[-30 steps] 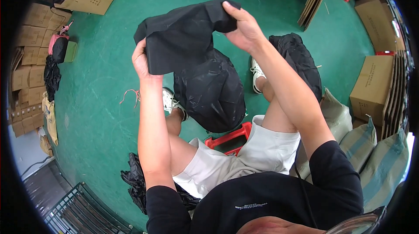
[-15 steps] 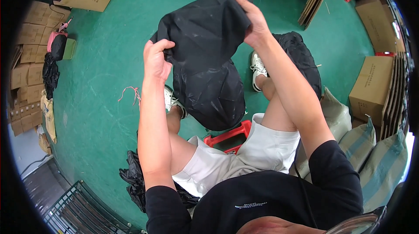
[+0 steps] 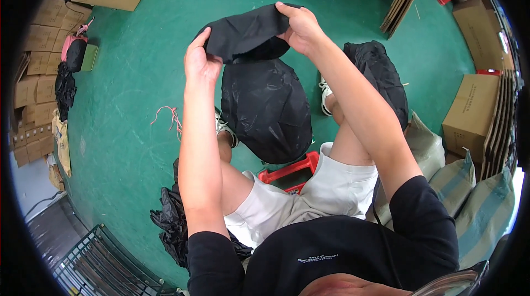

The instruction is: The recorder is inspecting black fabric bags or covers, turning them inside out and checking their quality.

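Out in front of me, a piece of black fabric [image 3: 243,35] is stretched between both hands, folded over with a dark hollow along its lower side. My left hand [image 3: 202,65] is closed on its left end, thumb on top. At the right end my right hand [image 3: 302,30] pinches the upper edge; some of its fingers are hidden behind the cloth. Just below the fabric stands a rounded black bundle [image 3: 268,111] with a creased, shiny surface, between my feet. I cannot make out whether fabric and bundle touch.
A red plastic frame [image 3: 290,172] sits between my legs. Another black bundle [image 3: 381,72] lies beyond my right leg, and crumpled black material [image 3: 168,224] by my left. Striped sacks [image 3: 486,208] and a cardboard box [image 3: 468,105] stand right; stacked cartons [image 3: 41,70] line the left.
The black fabric, hanging broad over the bundle before, is now folded into a narrower band farther up. My right hand has moved left and a little down, closer to my left hand.
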Action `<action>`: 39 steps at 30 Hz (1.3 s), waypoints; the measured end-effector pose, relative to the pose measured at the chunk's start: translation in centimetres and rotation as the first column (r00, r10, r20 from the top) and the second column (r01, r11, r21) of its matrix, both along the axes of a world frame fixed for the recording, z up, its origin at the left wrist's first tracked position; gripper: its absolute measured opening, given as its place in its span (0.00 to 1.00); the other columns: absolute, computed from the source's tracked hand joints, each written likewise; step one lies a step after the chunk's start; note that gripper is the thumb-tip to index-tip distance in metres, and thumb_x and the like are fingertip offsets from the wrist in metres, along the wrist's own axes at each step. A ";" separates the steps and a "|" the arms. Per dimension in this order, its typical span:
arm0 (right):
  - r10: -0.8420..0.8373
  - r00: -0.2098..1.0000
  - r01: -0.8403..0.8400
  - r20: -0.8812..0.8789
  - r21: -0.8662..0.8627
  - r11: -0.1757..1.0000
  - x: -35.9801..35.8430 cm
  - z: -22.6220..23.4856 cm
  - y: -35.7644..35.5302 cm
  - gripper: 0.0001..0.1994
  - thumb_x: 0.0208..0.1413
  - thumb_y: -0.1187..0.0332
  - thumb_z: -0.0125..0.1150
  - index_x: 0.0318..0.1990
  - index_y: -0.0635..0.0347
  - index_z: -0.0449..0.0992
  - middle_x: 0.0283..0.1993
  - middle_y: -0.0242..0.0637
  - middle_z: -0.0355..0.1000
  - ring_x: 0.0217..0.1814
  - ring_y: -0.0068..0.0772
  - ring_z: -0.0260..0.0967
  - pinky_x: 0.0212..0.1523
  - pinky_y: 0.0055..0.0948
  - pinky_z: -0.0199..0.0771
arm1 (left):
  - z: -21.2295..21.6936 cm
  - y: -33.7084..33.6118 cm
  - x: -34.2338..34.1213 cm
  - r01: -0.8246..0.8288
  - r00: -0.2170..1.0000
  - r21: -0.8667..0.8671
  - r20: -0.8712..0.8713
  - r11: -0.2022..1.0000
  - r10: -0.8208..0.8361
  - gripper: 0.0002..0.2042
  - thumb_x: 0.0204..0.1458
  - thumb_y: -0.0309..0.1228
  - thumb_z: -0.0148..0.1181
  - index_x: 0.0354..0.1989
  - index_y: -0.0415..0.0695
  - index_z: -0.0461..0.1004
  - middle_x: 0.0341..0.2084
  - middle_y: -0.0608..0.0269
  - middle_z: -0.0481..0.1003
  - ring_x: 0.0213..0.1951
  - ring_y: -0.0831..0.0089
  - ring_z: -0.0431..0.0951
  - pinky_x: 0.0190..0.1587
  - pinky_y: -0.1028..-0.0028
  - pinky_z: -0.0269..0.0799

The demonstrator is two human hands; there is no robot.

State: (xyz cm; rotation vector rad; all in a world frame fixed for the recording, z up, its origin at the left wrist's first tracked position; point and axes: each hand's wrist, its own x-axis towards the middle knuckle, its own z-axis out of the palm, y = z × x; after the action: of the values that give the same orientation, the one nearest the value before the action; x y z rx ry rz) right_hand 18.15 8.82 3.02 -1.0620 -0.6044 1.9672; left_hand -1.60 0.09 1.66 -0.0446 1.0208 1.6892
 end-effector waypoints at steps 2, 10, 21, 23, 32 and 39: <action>-0.004 0.999 0.005 -0.035 0.019 1.000 -1.0 -0.7 1.0 0.09 0.64 0.69 0.51 0.42 0.68 0.70 0.41 0.41 0.74 0.40 0.36 0.75 0.43 0.41 0.76 | -0.3 1.3 -0.3 -0.014 1.000 -0.010 -0.014 1.000 0.014 0.09 0.59 0.28 0.53 0.44 0.36 0.72 0.40 0.55 0.77 0.42 0.64 0.79 0.47 0.67 0.76; 0.119 0.907 0.034 -0.403 0.352 0.935 -2.8 3.1 2.0 0.13 0.64 0.66 0.52 0.51 0.65 0.71 0.53 0.39 0.73 0.56 0.37 0.70 0.58 0.42 0.67 | 5.8 2.0 -0.9 -0.029 0.960 0.559 -0.217 0.829 0.179 0.10 0.60 0.31 0.56 0.45 0.40 0.74 0.41 0.62 0.78 0.45 0.69 0.77 0.50 0.68 0.71; 0.133 0.988 -0.125 0.083 -0.101 0.987 -2.3 -14.0 -0.3 0.17 0.64 0.64 0.52 0.56 0.62 0.62 0.50 0.39 0.72 0.48 0.38 0.73 0.48 0.44 0.75 | -14.3 -1.3 -3.0 -0.071 0.898 -0.291 -0.436 0.954 -0.066 0.11 0.58 0.35 0.57 0.43 0.42 0.72 0.35 0.61 0.76 0.34 0.69 0.76 0.35 0.67 0.71; 0.090 0.975 -0.047 0.205 -0.204 0.978 -1.7 -15.9 -1.6 0.15 0.64 0.63 0.53 0.52 0.62 0.66 0.47 0.39 0.73 0.44 0.36 0.74 0.42 0.42 0.77 | -14.6 -2.6 -1.2 -0.091 0.901 -0.348 -0.428 0.933 -0.072 0.11 0.58 0.35 0.56 0.43 0.42 0.72 0.35 0.61 0.76 0.34 0.68 0.76 0.33 0.66 0.71; 0.167 0.782 -0.014 0.600 -0.251 0.968 3.0 -20.8 -9.2 0.17 0.60 0.57 0.55 0.42 0.65 0.71 0.30 0.39 0.68 0.22 0.33 0.65 0.21 0.38 0.72 | -19.3 -11.0 6.5 -0.123 0.931 -0.614 -0.344 0.779 -0.124 0.15 0.58 0.40 0.51 0.42 0.40 0.72 0.34 0.56 0.75 0.32 0.63 0.77 0.24 0.65 0.72; 0.288 0.596 -0.093 0.750 -0.291 0.952 7.3 -23.4 -18.0 0.22 0.60 0.57 0.55 0.56 0.62 0.68 0.36 0.41 0.71 0.25 0.35 0.68 0.23 0.37 0.71 | -24.3 -20.7 12.3 -0.313 0.820 -0.760 -0.519 0.569 -0.241 0.20 0.55 0.37 0.49 0.38 0.26 0.75 0.38 0.38 0.77 0.38 0.47 0.79 0.37 0.55 0.74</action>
State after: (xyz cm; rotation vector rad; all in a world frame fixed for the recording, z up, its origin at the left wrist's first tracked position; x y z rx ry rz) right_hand 25.47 -9.18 -20.35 -2.1346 -1.0093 1.6822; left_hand 10.65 -20.65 -22.62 -0.1775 2.2624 1.0930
